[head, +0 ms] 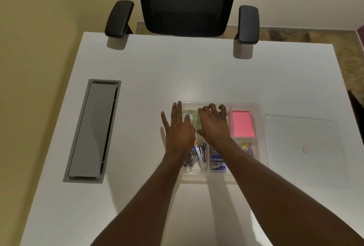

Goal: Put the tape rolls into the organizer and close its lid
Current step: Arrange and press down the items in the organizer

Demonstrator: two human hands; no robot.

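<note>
Tape rolls being settled into the organizer

Over the organizer (220, 176), the left hand (178, 133) is spread open and the right hand (213, 123) curled, its grasp untellable; tape rolls (190, 116) sit far-left inside. The lid (303, 141) lies beside; proud rolls could block closing.

Both forearms bare, no sleeves; left hand (178, 131) and right hand (213, 124) ungloved.

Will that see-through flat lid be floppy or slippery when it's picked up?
The clear flat plastic lid looks thin, so probably light and slightly bendy. Its smooth glossy surface may be slippery, and lying flat on the white table, its edge may be hard to lift.
</note>
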